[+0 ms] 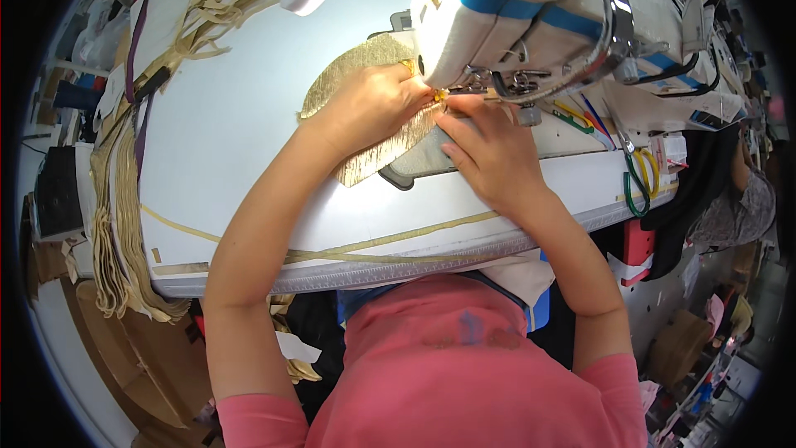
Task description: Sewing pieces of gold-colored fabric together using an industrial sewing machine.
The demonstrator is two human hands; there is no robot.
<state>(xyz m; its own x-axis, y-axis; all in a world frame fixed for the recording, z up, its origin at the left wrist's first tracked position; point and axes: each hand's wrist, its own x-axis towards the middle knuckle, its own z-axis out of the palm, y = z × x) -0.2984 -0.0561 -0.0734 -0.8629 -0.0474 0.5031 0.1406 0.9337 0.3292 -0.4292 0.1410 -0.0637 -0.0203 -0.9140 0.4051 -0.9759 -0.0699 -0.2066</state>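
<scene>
White table [224, 166] in a cluttered workroom; gold cloth [340, 75] at the sewing machine [497, 21], both hands on it.
Left hand [377, 99]: fingers curled over cloth, tips near presser foot; can't tell if pinching. Right hand [493, 149]: loosely open, fingers bent, tips at cloth's right edge. Machine just beyond hands; ruler [414, 269] along front edge, crossed by forearms. White tabletop stretches from cloth to tan strips [124, 207] at left; scissors [637, 172] at right.
</scene>
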